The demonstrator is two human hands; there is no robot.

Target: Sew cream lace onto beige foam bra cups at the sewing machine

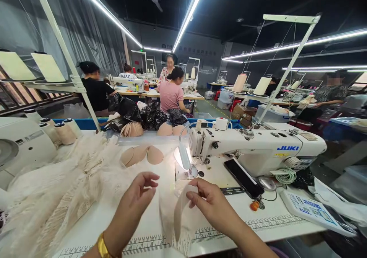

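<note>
My right hand (213, 202) pinches the upper edge of a pale beige bra cup (179, 217) between thumb and fingers. Sheer lace trails below the cup onto the table's printed ruler. To the left, my left hand (136, 198) hovers with fingers curved and apart, holding nothing. Just beyond the hands is the needle area of a white sewing machine (258, 145), lit by a small lamp (184, 156). A joined pair of beige bra cups (140, 154) lies behind my left hand. Heaped cream lace (77, 177) covers the table's left side.
A black phone (243, 177) lies beside the machine, near a blue-and-white box (311, 212). Thread cones (64, 131) stand at left by another machine. Stacked cups (132, 129) and black plastic bags (153, 114) sit behind the table. Several people work at machines farther back.
</note>
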